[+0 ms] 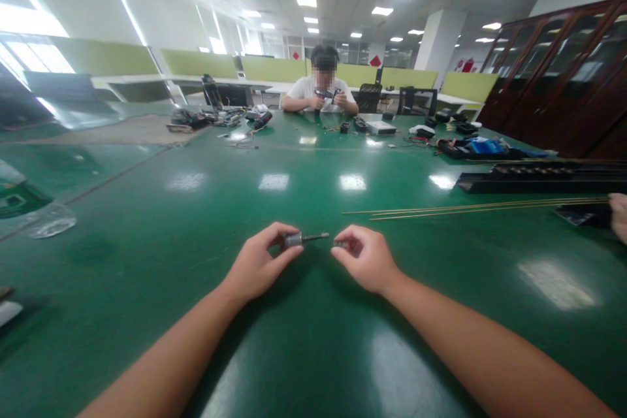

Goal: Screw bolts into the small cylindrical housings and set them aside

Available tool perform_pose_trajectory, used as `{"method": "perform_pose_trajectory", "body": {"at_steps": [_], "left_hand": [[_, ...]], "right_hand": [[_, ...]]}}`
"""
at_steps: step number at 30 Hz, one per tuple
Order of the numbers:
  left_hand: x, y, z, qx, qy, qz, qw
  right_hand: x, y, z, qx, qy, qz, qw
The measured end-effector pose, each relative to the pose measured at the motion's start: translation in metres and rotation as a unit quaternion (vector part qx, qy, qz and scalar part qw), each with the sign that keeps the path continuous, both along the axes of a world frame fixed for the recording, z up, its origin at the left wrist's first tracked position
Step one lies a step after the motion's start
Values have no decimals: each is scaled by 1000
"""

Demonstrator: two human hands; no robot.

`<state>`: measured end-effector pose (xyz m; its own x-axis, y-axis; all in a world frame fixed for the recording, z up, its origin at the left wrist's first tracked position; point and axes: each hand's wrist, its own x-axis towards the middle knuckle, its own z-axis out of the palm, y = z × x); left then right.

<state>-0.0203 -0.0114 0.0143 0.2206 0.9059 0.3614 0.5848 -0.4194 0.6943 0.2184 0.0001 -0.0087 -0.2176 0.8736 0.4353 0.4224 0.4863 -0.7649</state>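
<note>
My left hand (262,258) is closed, thumb and fingers pinching a grey metal cylinder with a long thin shaft (294,240), which looks like a small motor. Its shaft points right, toward my other hand, and ends in a lighter tip. Just beyond that tip, a small gap away, my right hand (369,258) pinches a small ribbed metal piece (340,243). The fingers cover much of that piece, so its exact kind does not show. Both hands are low over the green tabletop (294,313).
Thin brass-coloured rods (441,210) lie to the right, before a long black rail (529,177). Another person's hand (618,212) reaches in at the right edge. A plastic bottle (24,199) lies left. Across the table sits a person (294,93) among tools and parts.
</note>
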Motion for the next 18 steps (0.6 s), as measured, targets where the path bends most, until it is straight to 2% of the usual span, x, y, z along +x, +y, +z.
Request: {"method": "perform_pose_trajectory", "body": {"at_steps": [4, 8, 14, 16, 18], "left_hand": [[-6, 7, -4, -21, -84, 66, 994], [-11, 12, -7, -58, -113, 98, 987], [-15, 8, -9, -20, -99, 117, 988], [-15, 2, -3, -17, -88, 107, 990], [-17, -8, 7, -5, -38, 96, 995]], "right_hand": [[-2, -3, 1, 5, -15, 37, 999], [-3, -6, 1, 30, -58, 82, 994], [-4, -9, 1, 42, -95, 120, 987], [-4, -9, -1, 41, -100, 124, 986], [-4, -9, -2, 40, -104, 127, 986]]}}
